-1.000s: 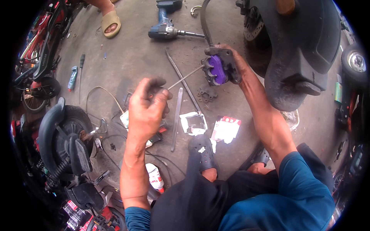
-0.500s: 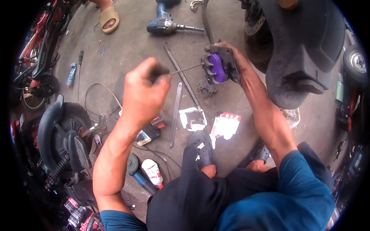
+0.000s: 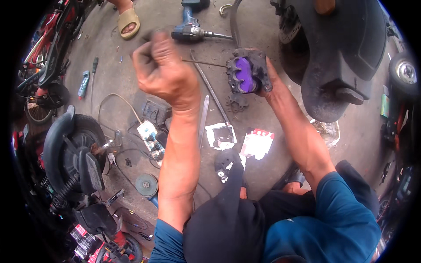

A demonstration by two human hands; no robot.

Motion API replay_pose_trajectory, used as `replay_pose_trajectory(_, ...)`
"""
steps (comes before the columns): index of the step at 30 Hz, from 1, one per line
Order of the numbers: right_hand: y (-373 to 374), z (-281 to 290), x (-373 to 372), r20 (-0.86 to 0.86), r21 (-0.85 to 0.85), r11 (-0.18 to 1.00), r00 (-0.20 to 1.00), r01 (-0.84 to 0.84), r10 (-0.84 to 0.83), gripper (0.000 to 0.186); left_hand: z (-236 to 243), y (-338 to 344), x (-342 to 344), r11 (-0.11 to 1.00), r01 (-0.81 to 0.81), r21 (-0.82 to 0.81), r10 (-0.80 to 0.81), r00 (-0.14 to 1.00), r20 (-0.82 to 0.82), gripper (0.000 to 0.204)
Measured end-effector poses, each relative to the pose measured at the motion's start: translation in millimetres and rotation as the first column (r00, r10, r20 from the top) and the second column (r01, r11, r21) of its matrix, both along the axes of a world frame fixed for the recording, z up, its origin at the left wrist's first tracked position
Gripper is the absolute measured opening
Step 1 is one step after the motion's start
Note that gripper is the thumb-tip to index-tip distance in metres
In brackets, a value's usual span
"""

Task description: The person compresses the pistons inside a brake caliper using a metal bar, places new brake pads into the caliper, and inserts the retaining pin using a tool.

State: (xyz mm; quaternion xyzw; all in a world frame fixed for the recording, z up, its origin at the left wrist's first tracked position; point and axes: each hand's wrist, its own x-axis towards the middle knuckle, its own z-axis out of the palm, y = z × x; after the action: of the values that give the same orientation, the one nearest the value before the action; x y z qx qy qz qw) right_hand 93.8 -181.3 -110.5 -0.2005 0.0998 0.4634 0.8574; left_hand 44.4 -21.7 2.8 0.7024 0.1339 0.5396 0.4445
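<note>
My right hand (image 3: 270, 81) is closed round the far side of a dark brake caliper (image 3: 258, 59), most of its fingers hidden behind it. Purple brake pads (image 3: 244, 76) sit in the caliper, whose hose (image 3: 235, 30) runs off upward. A thin metal rod (image 3: 206, 63) reaches from the caliper's left side to my left hand (image 3: 165, 72). That hand is curled and blurred at the fingertips; it seems to grip the rod, though the rod's end is hidden there. Below the caliper, old-looking dark parts (image 3: 237, 103) lie on the floor.
A blue impact driver (image 3: 189, 32), a long pry bar (image 3: 212, 92) and a power strip (image 3: 149, 133) lie about. A wheel with a black fender (image 3: 320, 65) stands right, another wheel (image 3: 72, 151) left. An angle grinder (image 3: 146, 185) is near my left forearm. Someone's sandalled foot (image 3: 128, 26) is at upper left.
My left hand has swung up and turned at the wrist, its forearm shifting right. The caliper has tilted in my right hand, showing more of the purple pads, and moved slightly left.
</note>
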Motion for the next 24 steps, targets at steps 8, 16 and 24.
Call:
replay_pose_trajectory(8,-4.2,-1.6,5.3,0.084,-0.125,0.991,0.995,-0.041,0.052,0.038,4.4,25.5,-29.9,0.377,0.439,-0.816,-0.604,0.784,0.143,0.041)
replay_pose_trajectory(16,-4.0,-1.9,12.2,0.022,-0.232,0.972,0.999,-0.024,0.030,0.033,52.4,70.2,-35.1,0.256,0.708,0.659,0.196,0.629,-0.752,0.051)
replay_pose_trajectory(24,-16.3,-9.6,19.1,0.163,-0.023,0.983,0.969,-0.184,0.185,0.033,37.6,102.1,-64.6,0.563,0.738,-0.372,-0.562,0.012,-0.827,0.070)
